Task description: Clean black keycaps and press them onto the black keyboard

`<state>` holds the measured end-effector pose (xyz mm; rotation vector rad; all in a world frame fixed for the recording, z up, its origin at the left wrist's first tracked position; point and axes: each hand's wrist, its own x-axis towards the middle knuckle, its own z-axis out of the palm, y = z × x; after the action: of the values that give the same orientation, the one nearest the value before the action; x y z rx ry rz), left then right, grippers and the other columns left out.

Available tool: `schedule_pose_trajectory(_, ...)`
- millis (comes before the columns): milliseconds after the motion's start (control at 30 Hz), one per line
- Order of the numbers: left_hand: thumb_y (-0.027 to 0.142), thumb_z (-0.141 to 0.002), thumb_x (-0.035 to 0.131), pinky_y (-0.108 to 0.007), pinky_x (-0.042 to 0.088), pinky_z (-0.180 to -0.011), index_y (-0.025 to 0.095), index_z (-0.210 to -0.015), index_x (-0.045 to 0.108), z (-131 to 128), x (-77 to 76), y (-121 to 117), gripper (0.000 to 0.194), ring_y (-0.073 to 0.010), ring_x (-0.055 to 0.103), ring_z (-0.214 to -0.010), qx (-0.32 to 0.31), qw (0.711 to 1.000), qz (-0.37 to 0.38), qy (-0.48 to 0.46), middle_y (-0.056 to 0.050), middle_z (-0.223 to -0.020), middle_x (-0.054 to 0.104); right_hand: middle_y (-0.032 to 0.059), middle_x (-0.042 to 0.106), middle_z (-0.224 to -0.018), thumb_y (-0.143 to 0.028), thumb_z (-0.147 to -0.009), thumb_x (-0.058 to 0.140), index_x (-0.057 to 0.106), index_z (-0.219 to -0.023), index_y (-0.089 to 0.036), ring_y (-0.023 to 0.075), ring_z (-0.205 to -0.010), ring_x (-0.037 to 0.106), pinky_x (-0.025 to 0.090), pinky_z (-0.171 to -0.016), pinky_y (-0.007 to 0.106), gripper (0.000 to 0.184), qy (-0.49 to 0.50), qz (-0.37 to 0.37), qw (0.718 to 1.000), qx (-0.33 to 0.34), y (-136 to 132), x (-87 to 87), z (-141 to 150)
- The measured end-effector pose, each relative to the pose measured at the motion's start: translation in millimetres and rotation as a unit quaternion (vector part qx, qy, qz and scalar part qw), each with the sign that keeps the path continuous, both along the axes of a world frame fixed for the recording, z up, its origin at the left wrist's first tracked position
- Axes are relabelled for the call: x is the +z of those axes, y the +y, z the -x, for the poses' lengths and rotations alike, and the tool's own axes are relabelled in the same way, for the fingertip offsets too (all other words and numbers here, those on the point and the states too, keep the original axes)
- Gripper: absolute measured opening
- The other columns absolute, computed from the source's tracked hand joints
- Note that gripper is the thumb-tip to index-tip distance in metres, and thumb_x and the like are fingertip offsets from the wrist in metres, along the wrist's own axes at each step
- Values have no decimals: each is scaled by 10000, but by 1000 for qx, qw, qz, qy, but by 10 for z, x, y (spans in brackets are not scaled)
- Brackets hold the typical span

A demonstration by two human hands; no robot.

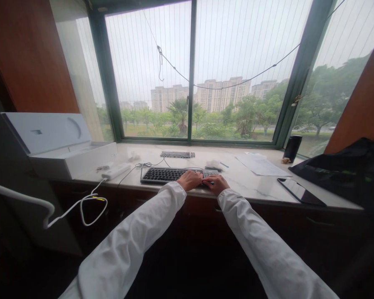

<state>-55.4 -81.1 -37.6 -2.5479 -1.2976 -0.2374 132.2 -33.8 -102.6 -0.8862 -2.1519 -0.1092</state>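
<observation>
A dark keyboard [163, 175] lies near the front edge of a pale marble window ledge [255, 187]. Both my arms, in white sleeves, reach out to it. My left hand [190, 180] rests on the right part of the keyboard with its fingers curled down onto the keys. My right hand [216, 183] sits beside it at the keyboard's right end, fingers bent down, touching the keys and a small dark object there. Neither hand shows anything lifted or gripped.
A second smaller keyboard [177, 154] lies farther back. An open white box [60, 147] stands at the left, with a white power strip [116, 170] and cable [81, 203]. Papers [262, 165], a dark tablet [301, 192], a black cylinder [292, 148] and a black bag [345, 172] lie at the right.
</observation>
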Motion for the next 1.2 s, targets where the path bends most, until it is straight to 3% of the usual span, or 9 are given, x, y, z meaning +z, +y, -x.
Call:
schedule_pose_trajectory(133, 373, -973, 454, -311, 502, -761, 232, -1162, 642, 98, -143, -88, 302, -227, 675, -914, 30, 998, -19, -54, -79, -1097, 682, 31, 760, -908, -299, -851, 660, 774, -896, -281, 224, -882, 690, 515, -830, 389, 124, 2, 4, 1000, -1, -35, 17, 15)
schedule_pose_trajectory(167, 405, -957, 487, -290, 500, -768, 280, -1177, 645, 119, -184, -104, 299, -211, 668, -952, 52, 992, -22, -111, -43, -1125, 679, 29, 760, -910, -298, -851, 660, 774, -899, -280, 224, -884, 688, 513, -838, 390, 125, 3, 7, 1000, 0, -42, 19, 18)
schedule_pose_trajectory(300, 441, -910, 567, -253, 494, -790, 351, -1067, 719, 129, -265, -102, 237, -174, 665, -954, 92, 975, -2, -202, 19, -1119, 687, 26, 757, -903, -295, -847, 663, 773, -902, -277, 217, -888, 678, 518, -844, 372, 125, 12, 19, 1000, -1, -58, 21, 30)
schedule_pose_trajectory(500, 377, -943, 521, -304, 503, -777, 265, -1043, 714, 20, -202, -83, 245, -213, 681, -880, 81, 991, -18, -106, -46, -1023, 693, 24, 756, -905, -276, -858, 638, 767, -894, -251, 214, -873, 672, 514, -848, 361, 136, 19, 28, 999, 15, -66, 38, 33)
schedule_pose_trajectory(800, 308, -992, 394, -358, 505, -746, 129, -1036, 629, -100, -286, -144, 299, -261, 687, -872, 109, 991, -31, -74, -146, -1002, 643, 42, 752, -905, -284, -848, 642, 769, -877, -249, 232, -867, 668, 520, -856, 390, 135, 21, 29, 999, 12, -76, 51, 31)
schedule_pose_trajectory(1000, 281, -993, 383, -352, 507, -742, 131, -1042, 633, -94, -269, -134, 296, -252, 689, -862, 109, 990, -28, -82, -147, -1024, 656, 43, 751, -903, -295, -867, 621, 768, -897, -241, 225, -873, 665, 518, -858, 378, 159, 19, 24, 999, 19, -42, 19, 26)
schedule_pose_trajectory(1200, 222, -945, 481, -320, 497, -782, 223, -1008, 707, 25, -115, -51, 235, -230, 684, -884, 80, 992, -16, -95, -76, -985, 706, 35, 747, -871, -308, -864, 626, 771, -887, -247, 219, -846, 662, 519, -824, 359, 159, 5, 23, 1000, 10, -56, 36, 22)
